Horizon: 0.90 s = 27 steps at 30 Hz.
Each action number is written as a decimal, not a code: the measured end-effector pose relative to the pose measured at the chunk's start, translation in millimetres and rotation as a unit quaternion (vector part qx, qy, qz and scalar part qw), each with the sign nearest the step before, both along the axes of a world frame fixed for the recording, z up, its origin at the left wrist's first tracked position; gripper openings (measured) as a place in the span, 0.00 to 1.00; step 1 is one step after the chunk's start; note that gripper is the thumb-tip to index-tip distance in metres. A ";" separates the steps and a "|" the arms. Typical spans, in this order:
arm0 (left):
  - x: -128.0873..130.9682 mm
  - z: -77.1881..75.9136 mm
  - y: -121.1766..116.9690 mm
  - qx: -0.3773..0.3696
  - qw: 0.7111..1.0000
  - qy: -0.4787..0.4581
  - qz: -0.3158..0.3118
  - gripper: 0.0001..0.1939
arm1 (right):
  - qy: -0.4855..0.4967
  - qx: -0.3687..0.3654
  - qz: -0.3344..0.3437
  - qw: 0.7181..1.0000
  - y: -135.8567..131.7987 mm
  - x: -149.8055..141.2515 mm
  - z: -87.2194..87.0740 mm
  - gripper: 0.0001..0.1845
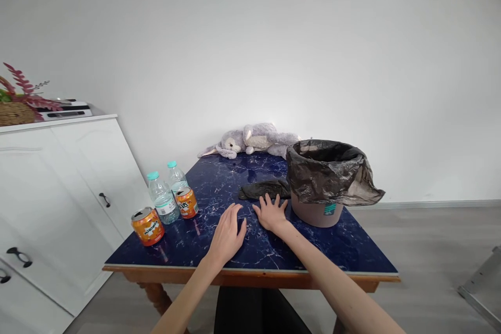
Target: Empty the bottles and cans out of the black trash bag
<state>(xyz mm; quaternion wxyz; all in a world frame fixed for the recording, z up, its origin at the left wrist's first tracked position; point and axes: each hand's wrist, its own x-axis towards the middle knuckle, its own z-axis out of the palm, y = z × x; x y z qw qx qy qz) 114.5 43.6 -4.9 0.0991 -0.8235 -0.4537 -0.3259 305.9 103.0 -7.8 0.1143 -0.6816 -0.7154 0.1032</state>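
Note:
My left hand point(228, 234) lies flat on the dark blue marbled table point(344, 250), fingers together and stretched forward, holding nothing. My right hand point(271, 213) rests palm down beside it with fingers spread, fingertips just short of a crumpled black plastic bag point(263, 189). To the right stands a brown bin point(316, 210) lined with a black bag point(332, 172). At the table's left edge stand two orange soda cans, one near point(147, 226) and one farther point(187, 202), and two small water bottles point(163, 199), point(176, 176).
A grey plush toy point(250, 141) lies at the table's far edge against the white wall. A white cabinet point(58, 188) stands to the left, with a wicker basket of red plants point(18, 107) on top. Grey floor extends to the right.

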 end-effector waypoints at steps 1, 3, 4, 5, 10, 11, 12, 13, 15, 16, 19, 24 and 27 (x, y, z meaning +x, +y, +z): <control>0.0 -0.1 -0.3 -0.001 1.000 -0.004 0.000 0.21 | -0.002 -0.002 -0.010 1.000 6.1 8.3 1.1 0.37; -0.1 -0.3 -0.8 -0.006 1.000 -0.009 -0.002 0.21 | -0.004 -0.005 -0.033 0.999 16.6 21.2 3.7 0.37; -0.1 -0.3 -1.1 -0.010 1.000 -0.010 -0.004 0.21 | -0.004 -0.005 -0.045 0.999 20.5 24.5 4.9 0.37; -0.1 -0.2 -1.3 -0.014 1.000 -0.010 -0.005 0.21 | -0.005 -0.001 -0.054 0.999 23.0 25.1 5.8 0.37; 1.2 1.4 -2.9 -0.025 1.000 -0.008 -0.008 0.21 | -0.009 0.044 -0.046 0.998 21.2 2.2 1.7 0.39; 1.5 1.7 -3.4 -0.026 1.000 -0.008 -0.009 0.21 | -0.008 0.045 -0.040 0.998 20.6 -2.3 -0.5 0.39; 1.8 2.0 -3.9 -0.028 1.000 -0.007 -0.010 0.20 | -0.006 0.042 -0.037 0.998 20.9 -5.1 -2.7 0.39; 2.0 2.2 -4.3 -0.029 1.000 -0.007 -0.010 0.20 | -0.005 0.035 -0.039 0.999 22.4 -5.8 -4.8 0.39; 2.1 2.3 -5.2 -0.030 0.999 -0.008 -0.008 0.20 | -0.003 0.023 -0.055 0.998 28.5 -1.3 -8.1 0.38; 2.0 2.2 -5.5 -0.031 0.999 -0.008 -0.007 0.20 | -0.003 0.020 -0.067 0.998 32.5 3.1 -9.1 0.38; 1.3 0.9 -5.7 -0.037 0.999 -0.009 -0.007 0.20 | -0.004 0.020 -0.108 0.994 43.7 16.7 -9.9 0.39; 0.0 -2.3 -4.1 -0.038 0.999 -0.008 -0.003 0.17 | -0.015 0.047 -0.148 0.988 43.7 17.4 -11.3 0.40; -0.1 -3.4 -3.4 -0.034 0.999 -0.008 -0.003 0.16 | -0.016 0.063 -0.127 0.990 39.4 13.2 -15.5 0.37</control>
